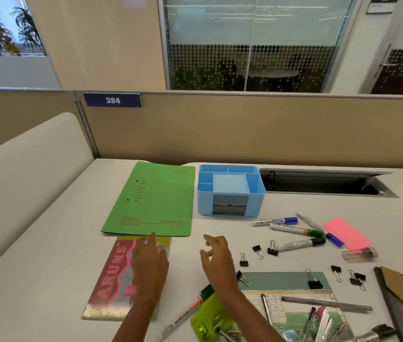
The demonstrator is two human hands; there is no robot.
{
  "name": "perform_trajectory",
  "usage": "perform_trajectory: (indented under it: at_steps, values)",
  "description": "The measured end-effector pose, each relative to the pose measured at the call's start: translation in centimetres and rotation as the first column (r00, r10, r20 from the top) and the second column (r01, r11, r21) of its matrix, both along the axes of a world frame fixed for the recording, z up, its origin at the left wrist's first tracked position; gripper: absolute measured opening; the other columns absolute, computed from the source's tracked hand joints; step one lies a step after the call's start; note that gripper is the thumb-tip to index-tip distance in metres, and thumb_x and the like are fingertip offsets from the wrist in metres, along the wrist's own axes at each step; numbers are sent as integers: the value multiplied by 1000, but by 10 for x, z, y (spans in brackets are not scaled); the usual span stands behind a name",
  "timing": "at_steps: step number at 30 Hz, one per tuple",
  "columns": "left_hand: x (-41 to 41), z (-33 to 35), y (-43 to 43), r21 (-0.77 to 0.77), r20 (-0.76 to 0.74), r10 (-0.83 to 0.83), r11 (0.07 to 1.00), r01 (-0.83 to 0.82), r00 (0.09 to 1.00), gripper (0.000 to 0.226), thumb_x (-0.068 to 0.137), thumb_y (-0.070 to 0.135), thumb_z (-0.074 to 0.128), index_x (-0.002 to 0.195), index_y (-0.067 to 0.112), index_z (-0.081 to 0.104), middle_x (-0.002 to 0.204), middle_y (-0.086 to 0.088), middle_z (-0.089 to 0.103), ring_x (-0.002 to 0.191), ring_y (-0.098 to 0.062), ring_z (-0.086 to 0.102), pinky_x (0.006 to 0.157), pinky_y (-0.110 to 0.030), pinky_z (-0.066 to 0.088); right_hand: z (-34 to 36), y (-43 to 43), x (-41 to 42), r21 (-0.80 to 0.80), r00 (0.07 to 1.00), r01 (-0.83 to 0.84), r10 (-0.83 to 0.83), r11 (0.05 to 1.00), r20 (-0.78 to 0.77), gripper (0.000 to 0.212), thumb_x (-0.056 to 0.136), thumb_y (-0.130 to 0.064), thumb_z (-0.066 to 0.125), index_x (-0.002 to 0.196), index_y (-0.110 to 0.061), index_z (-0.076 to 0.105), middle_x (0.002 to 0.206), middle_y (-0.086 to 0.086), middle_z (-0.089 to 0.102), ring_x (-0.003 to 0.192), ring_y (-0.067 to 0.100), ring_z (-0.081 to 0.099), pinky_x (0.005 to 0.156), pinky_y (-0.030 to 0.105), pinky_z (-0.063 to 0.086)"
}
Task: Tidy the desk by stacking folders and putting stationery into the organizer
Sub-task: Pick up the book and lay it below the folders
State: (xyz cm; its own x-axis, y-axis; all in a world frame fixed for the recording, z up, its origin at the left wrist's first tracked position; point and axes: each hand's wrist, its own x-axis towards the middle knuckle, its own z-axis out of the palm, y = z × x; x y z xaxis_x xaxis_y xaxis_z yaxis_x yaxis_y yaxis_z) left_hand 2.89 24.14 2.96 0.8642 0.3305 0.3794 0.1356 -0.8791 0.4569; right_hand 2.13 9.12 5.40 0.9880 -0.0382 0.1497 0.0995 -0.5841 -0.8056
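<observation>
On the desk [47, 243], the left hand [149, 265] lies flat, fingers spread, on the "ARUNS" folder [114, 280] just before the green folder [152, 201]; the right hand [216, 257] hovers loosely open, blue organizer [230, 191] by the desk's far edge.

Only a few bits are legible: "384" on the blue partition tag [113, 100] way beyond both hands, big pink "ARUNS" on the shiny folder [111, 280] under the left hand [149, 265], everything else is too blurry.
</observation>
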Motion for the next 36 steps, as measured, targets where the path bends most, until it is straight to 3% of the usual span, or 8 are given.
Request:
perform_trajectory:
  at_steps: [5,9,14,20,25,28,31,36]
  values:
    - [-7,14,-101,-110,119,-222,966,235,968,29,75,3,63,104,-1,63,100,-23,62,91,-41,60,78,-48,50,8,-92,-15,-22,988,130,-128,991,92,32,89,-1,50,119,-9,57,108,3,51,76,0,50,70,5,39]
    - [-20,22,-179,-250,135,-401,871,422,906,42,81,25,39,107,3,63,103,-18,62,95,-36,59,86,-43,47,4,-165,-30,-28,952,299,-297,954,77,31,86,4,49,114,-7,60,110,11,55,90,21,59,78,22,44]
    - [-38,15,-251,-310,65,-542,787,534,838,33,80,17,48,108,5,62,106,-15,62,99,-32,59,86,-40,50,-4,-226,-55,-66,930,368,-366,928,36,30,88,2,46,113,-8,60,113,10,54,90,16,56,76,18,42]
    - [-56,13,-306,-378,-27,-682,684,624,731,37,90,14,45,127,13,49,130,-5,48,121,-18,43,101,-25,34,-8,-280,-79,-64,894,448,-446,892,46,28,86,4,51,110,-6,62,110,12,58,94,21,59,78,17,41]
    - [-69,13,-362,-299,-85,-787,605,738,611,76,76,48,16,134,8,44,141,-13,42,131,-25,38,109,-35,27,-17,-349,-95,-104,824,565,-566,819,24,25,88,0,51,112,0,58,109,9,56,99,24,53,91,31,44]
    - [-76,23,-401,-218,-131,-840,542,811,526,61,82,36,29,135,9,41,140,-12,43,127,-22,44,105,-22,30,-24,-396,-105,-244,788,609,-611,755,78,23,86,-2,56,109,-1,59,115,16,56,107,32,52,93,32,41]
    - [-84,29,-447,-294,-227,-920,378,878,320,54,92,17,40,143,6,25,149,-13,25,137,-23,26,110,-28,21,-17,-437,-118,-244,681,725,-722,644,118,25,82,3,59,107,5,61,117,27,54,110,44,49,91,48,43]
    - [-101,33,-518,-326,-303,-943,240,914,140,56,97,20,41,145,6,17,153,-12,17,141,-22,15,112,-32,16,-19,-514,-142,-372,557,781,-829,502,48,28,81,-1,59,106,12,60,117,38,53,110,52,48,89,56,42]
